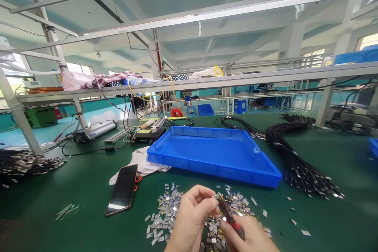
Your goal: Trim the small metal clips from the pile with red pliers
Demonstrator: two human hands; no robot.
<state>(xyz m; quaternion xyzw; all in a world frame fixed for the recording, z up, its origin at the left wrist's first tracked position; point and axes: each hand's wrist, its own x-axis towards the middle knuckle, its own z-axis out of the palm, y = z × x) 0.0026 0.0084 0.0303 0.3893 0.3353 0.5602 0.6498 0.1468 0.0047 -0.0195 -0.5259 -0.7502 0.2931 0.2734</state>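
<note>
Low in the head view, my left hand (191,214) pinches a small silvery metal piece (216,196) between thumb and fingertips. My right hand (249,234) is closed around pliers (233,220) with red and black handles. The jaws of the pliers meet the small piece at my left fingertips; whether they grip it I cannot tell. Under and around both hands lies a scattered pile of small flat metal pieces (166,212), partly hidden by my hands.
A blue plastic tray (206,169) stands beyond my hands. A phone (122,189) lies to the left by a white cloth (140,159). Bundles of black cables (283,149) lie at right and far left (20,161). A shelf (195,82) crosses above the green table (88,189).
</note>
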